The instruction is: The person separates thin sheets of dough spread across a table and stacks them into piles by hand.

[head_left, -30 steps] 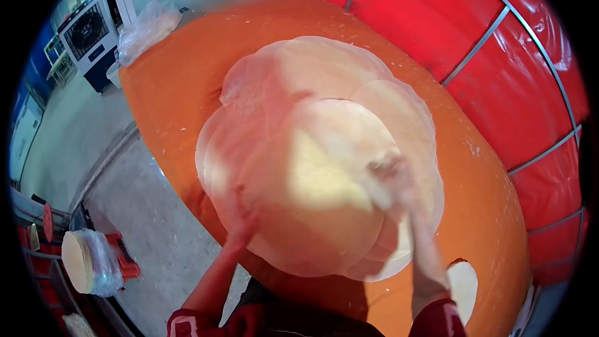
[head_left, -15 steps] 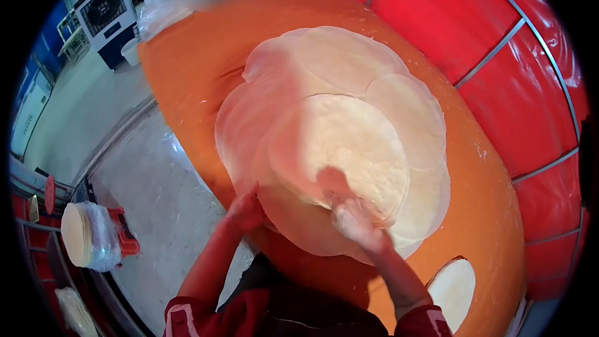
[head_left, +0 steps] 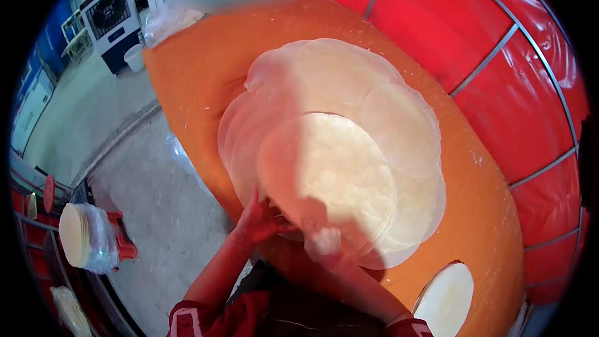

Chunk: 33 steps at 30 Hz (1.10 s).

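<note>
A pale, thin round flatbread lies on top of a ring of overlapping thin rounds spread over the orange table. At its near edge, my right hand is closed in a pinch on the flatbread, its fingertips partly hidden and slightly blurred. My left hand is beside the near-left edge, thumb raised and fingers apart, the fingertips reaching to the rim of the rounds. Reddish shade covers the left part of the rounds, and my right hand's shadow falls on the flatbread.
Another pale round stack lies at the table's near right. The orange table borders a red panelled wall. On the left, a plastic-wrapped stack rests on a red stool. A fan cooler stands farther back.
The top flatbread and my right hand have moved left and toward me. My left hand has shifted slightly right and its fingers now spread at the edge.
</note>
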Available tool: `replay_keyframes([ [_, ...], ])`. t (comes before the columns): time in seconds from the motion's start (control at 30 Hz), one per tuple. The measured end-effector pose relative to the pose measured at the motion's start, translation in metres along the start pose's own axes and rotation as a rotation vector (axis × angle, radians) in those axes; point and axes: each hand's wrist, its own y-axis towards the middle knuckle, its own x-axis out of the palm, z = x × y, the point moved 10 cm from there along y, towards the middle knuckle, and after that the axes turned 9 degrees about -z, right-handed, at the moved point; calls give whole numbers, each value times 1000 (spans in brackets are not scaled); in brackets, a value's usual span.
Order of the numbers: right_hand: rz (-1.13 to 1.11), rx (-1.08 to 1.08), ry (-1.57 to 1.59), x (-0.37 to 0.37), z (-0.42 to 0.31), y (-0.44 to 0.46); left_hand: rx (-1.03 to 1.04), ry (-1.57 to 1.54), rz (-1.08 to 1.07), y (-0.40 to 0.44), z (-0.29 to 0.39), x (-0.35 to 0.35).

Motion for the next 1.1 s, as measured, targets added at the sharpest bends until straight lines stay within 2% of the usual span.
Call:
replay_keyframes([
  [0.03, -328, 80, 79, 17, 14, 9, 7, 21, 90, -2, 1, -5],
  [0.07, -649, 168, 163, 32, 22, 5, -12, 34, 76, 1, -2, -1],
  [0.13, -424, 48, 189, -9, 1, 18, 92, -141, -71, 7, 0, 17],
  [0.17, -314, -12, 190, -31, -10, 22, 52, -127, -85, 14, -11, 13],
  [0.2, -317, -105, -145, -42, -34, 26, 191, 174, -101, 22, -3, 7],
  [0.23, -246, -79, 20, -71, -28, 33, 335, 474, -126, 25, 6, 9],
  [0.27, -169, -66, 192, -101, -23, 40, 300, 488, -149, 28, -2, 16],
  [0.3, -88, -66, 358, -131, -17, 45, 312, 376, -28, 25, -2, 11],
  [0.33, -115, -19, 553, -141, 6, 46, 324, 266, 100, 20, -2, 8],
  [0.37, -142, 19, 749, -149, 27, 42, 383, 306, 111, 15, 8, 30],
  [0.4, -99, 157, 939, -156, 52, 34, 365, 317, 101, 14, 8, 23],
  [0.43, -23, 292, 1134, -163, 76, 23, 374, 214, -33, 8, 10, 16],
  [0.47, 124, 544, 1319, -163, 103, 0, 383, 108, -152, -1, 16, 14],
  [0.5, 218, 609, 1429, -162, 119, -15, 379, 116, -135, -10, 23, 9],
  [0.53, 305, 673, 1539, -158, 134, -32, 378, 263, -33, -22, 31, 1],
  [0.57, 291, 638, 1611, -146, 143, -46, 379, 406, 70, -33, 39, -6],
  [0.6, 276, 601, 1682, -128, 155, -65, 388, 409, 88, -37, 44, -10],
  [0.67, 154, 630, 1859, -71, 184, -112, 431, 752, 287, -41, 63, -24],
  [0.7, 131, 636, 1866, -41, 203, -131, 304, 1015, 398, -28, 59, -33],
  [0.77, 304, 1082, 1659, 15, 252, -196, 25, 1614, 663, 5, 46, -43],
  [0.8, 294, 1080, 1656, 18, 253, -197, -113, 1952, 815, 16, 43, -42],
  [0.83, 316, 1150, 1579, 17, 261, -201, -101, 1939, 824, 17, 43, -44],
  [0.87, 330, 1229, 1504, 19, 265, -208, -79, 1742, 760, 14, 38, -55],
  [1.0, 408, 1281, 1650, 35, 262, -226, 26, 998, 479, 6, 27, -69],
  [1.03, 338, 1173, 1703, 25, 244, -214, 24, 996, 486, -4, 28, -65],
  [1.07, 265, 1065, 1752, 15, 228, -203, 57, 885, 338, -12, 23, -34],
  [1.1, 158, 1049, 1776, 18, 216, -208, 93, 771, 193, -18, 16, -13],
])
